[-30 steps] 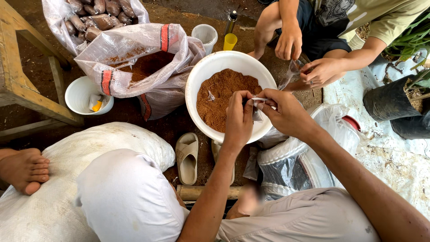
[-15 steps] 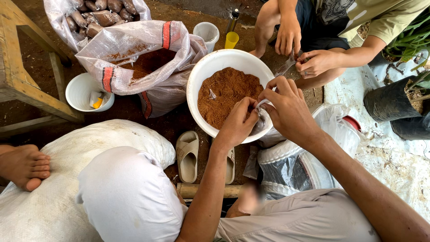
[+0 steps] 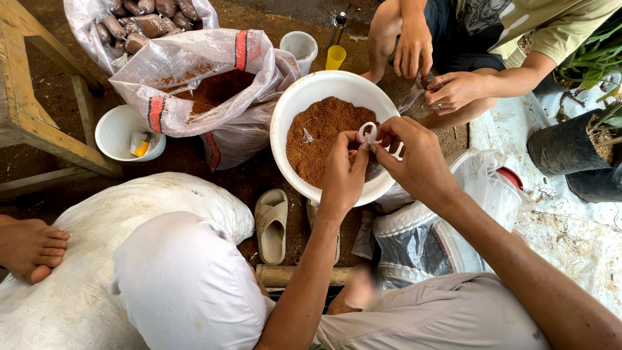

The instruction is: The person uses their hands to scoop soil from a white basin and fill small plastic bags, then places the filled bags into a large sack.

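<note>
A big white basin [image 3: 295, 97] holds brown, crumbly powder [image 3: 324, 136]. Over its right side my left hand [image 3: 343, 175] and my right hand [image 3: 418, 155] meet, fingertips pinched together on a small white ring [image 3: 369, 133]. A bit of clear plastic hangs beneath my hands, mostly hidden by them. Both my forearms reach in from the bottom of the view.
Another person sits beyond the basin, their hands [image 3: 447, 87] on a clear bag. A woven sack of brown powder [image 3: 214, 84] lies left of the basin, a small white bucket [image 3: 120, 133] and wooden bench [image 3: 39, 123] further left. A plastic-lined bucket [image 3: 453, 220] stands at right, sandals [image 3: 271, 223] below.
My hands have lifted slightly and come closer together; the white ring now shows between my fingertips. The other person's hands have barely shifted.
</note>
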